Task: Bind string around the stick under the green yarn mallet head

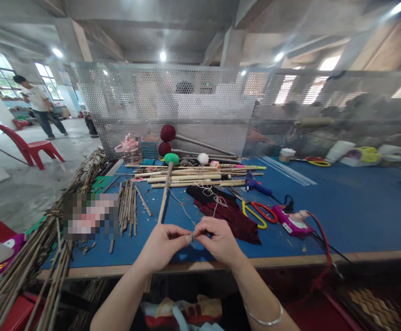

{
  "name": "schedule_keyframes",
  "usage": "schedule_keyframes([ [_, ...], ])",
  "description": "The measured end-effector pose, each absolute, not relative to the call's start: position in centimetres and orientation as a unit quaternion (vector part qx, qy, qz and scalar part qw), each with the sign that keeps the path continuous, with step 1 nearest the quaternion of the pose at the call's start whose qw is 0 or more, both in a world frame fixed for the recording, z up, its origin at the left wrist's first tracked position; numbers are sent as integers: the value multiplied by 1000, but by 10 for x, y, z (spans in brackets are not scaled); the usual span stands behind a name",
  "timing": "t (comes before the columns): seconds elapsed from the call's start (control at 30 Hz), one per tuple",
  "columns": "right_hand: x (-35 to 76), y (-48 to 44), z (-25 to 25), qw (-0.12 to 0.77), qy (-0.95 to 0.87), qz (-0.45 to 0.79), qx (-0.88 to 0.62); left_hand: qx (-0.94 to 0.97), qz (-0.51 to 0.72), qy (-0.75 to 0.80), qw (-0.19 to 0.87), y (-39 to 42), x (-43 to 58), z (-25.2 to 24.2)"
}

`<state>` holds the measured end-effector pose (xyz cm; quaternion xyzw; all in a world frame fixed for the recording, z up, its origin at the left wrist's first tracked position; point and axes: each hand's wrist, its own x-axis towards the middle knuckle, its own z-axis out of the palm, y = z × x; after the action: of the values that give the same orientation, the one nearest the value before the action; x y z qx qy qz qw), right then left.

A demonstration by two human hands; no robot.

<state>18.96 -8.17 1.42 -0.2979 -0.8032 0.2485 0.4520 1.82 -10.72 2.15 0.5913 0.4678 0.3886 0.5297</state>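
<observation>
My left hand [164,243] and my right hand [216,236] meet over the table's front edge, thumbs and fingertips pinched together. Between them is a small greyish bit of thin string [192,235], mostly hidden by the fingers. A thin strand [183,209] runs from the tabletop toward my fingertips. Past my left hand lies a stick with a green ball head [171,159], its shaft passing behind that hand. Beyond my right hand lie dark red cloth [228,218], black cloth [209,194] and a loose tangle of white string [216,195].
Scissors with red and yellow handles [260,214], a blue glue gun [255,184] and a purple power strip [292,220] lie right. Short twigs [127,209] and long branches [59,216] are left. Pale rods [186,178] and dark red ball-headed sticks [203,143] lie behind.
</observation>
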Motion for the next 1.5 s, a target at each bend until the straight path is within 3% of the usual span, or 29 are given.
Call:
schedule_keyframes([
  [0.27, 191, -85, 17, 418, -806, 265, -324, 662, 388, 494, 409, -111, 19, 27],
  [0.47, 196, -93, 24, 421, -761, 359, -338, 567, 412, 421, 575, -108, 17, 20],
  [0.7, 192, -91, 19, 507, -651, 393, -406, 506, 485, 415, 581, -106, 13, 19],
  [0.83, 193, -89, 18, 545, -618, 398, -403, 451, 475, 361, 663, -113, 17, 18],
  [1.03, 200, -88, 21, 534, -625, 422, -382, 402, 463, 293, 733, -121, 19, 22],
  [1.2, 222, -73, 14, 484, -655, 421, -400, 497, 430, 363, 661, -113, 4, 25],
  [1.4, 261, -54, -1, 704, -430, 89, -558, 447, 542, 488, 518, -91, -21, 31],
  [1.5, 254, -52, 8, 711, -442, 79, -541, 473, 571, 543, 394, -56, -29, 37],
])
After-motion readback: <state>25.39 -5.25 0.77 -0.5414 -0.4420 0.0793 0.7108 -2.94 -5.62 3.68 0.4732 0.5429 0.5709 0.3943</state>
